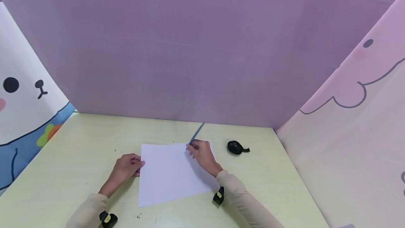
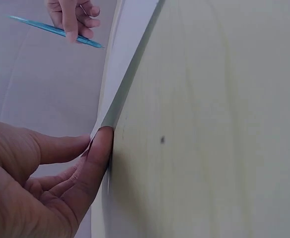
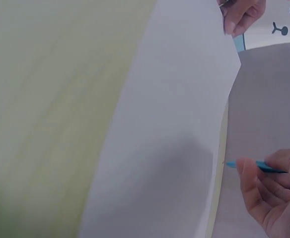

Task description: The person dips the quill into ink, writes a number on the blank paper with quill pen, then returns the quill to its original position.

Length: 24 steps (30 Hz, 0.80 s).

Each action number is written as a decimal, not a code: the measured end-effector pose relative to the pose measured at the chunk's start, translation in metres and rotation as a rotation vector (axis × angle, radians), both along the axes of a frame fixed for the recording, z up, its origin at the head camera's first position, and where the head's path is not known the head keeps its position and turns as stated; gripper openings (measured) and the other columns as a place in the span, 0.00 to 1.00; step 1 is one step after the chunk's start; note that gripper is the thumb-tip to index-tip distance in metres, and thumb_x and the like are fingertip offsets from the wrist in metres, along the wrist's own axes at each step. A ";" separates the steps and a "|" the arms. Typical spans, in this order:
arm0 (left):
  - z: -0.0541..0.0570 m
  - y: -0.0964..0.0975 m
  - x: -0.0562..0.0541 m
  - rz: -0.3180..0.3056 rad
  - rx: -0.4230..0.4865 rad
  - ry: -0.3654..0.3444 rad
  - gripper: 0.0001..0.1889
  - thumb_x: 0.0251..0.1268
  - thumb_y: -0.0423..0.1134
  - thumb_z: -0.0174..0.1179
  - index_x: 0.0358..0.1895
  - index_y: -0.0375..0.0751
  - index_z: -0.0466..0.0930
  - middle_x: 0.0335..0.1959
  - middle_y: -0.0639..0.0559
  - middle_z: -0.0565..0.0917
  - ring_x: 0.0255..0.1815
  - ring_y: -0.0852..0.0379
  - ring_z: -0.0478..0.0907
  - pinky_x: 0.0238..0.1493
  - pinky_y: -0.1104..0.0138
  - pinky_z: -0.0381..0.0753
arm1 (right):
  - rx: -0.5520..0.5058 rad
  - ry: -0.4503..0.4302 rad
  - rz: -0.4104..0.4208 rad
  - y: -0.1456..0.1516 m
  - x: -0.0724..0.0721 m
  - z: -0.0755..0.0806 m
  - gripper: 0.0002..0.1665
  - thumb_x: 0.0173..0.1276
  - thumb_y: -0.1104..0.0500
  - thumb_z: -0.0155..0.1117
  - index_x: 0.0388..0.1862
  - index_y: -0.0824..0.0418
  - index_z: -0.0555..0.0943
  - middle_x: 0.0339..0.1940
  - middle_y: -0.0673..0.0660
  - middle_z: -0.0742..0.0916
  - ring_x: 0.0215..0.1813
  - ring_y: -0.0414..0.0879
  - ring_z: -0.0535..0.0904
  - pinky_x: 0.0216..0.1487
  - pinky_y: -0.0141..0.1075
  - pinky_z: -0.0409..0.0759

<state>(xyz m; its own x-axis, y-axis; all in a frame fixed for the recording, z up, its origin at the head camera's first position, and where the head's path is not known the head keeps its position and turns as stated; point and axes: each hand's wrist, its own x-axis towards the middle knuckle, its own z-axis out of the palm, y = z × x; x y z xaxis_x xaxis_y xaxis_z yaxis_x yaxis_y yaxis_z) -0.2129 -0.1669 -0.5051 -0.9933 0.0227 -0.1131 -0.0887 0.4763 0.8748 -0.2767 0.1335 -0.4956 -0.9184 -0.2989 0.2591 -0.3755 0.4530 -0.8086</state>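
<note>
A blank white sheet of paper (image 1: 167, 177) lies in front of me in the head view. My left hand (image 1: 126, 168) pinches its left edge between thumb and fingers; in the left wrist view that edge is lifted a little off the table. Over the upper right part of the sheet, my right hand (image 1: 203, 156) holds a slim blue-teal pen (image 1: 197, 132). The pen slants, its upper end pointing away from me. In the right wrist view the pen (image 3: 270, 167) sits between thumb and fingers, and a shadow falls on the paper.
A small black rounded object (image 1: 235, 147) with a short stub rests right of the paper. The pale yellow table (image 1: 262, 175) carries a few dark specks. Behind it rises a purple wall (image 1: 177, 52), with cartoon-printed panels (image 1: 28, 115) at both sides.
</note>
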 end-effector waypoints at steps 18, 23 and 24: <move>0.000 0.007 0.000 0.018 0.015 0.005 0.09 0.72 0.29 0.62 0.45 0.23 0.82 0.30 0.44 0.86 0.27 0.57 0.84 0.29 0.68 0.90 | 0.057 0.052 -0.054 -0.005 -0.009 -0.005 0.09 0.76 0.65 0.66 0.37 0.70 0.88 0.29 0.61 0.91 0.27 0.44 0.85 0.26 0.28 0.83; 0.000 0.007 0.000 0.026 -0.002 0.008 0.09 0.72 0.30 0.62 0.45 0.23 0.82 0.29 0.44 0.86 0.25 0.57 0.84 0.28 0.68 0.89 | 0.045 0.017 -0.025 -0.009 -0.009 -0.006 0.09 0.77 0.65 0.65 0.39 0.70 0.88 0.30 0.61 0.90 0.29 0.48 0.86 0.27 0.27 0.82; 0.000 0.007 0.000 0.025 -0.008 0.007 0.09 0.72 0.30 0.63 0.45 0.23 0.82 0.29 0.44 0.86 0.25 0.58 0.84 0.28 0.68 0.89 | 0.045 0.013 -0.017 -0.009 -0.008 -0.007 0.09 0.77 0.65 0.65 0.40 0.70 0.88 0.30 0.62 0.90 0.29 0.48 0.86 0.27 0.28 0.83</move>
<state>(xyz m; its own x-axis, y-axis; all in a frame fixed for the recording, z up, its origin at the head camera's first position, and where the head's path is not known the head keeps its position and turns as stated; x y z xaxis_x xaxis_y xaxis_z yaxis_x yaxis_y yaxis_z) -0.2130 -0.1598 -0.5048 -0.9944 -0.0031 -0.1059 -0.0943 0.4808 0.8717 -0.2851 0.1243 -0.5024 -0.9201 -0.2946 0.2582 -0.3781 0.4951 -0.7823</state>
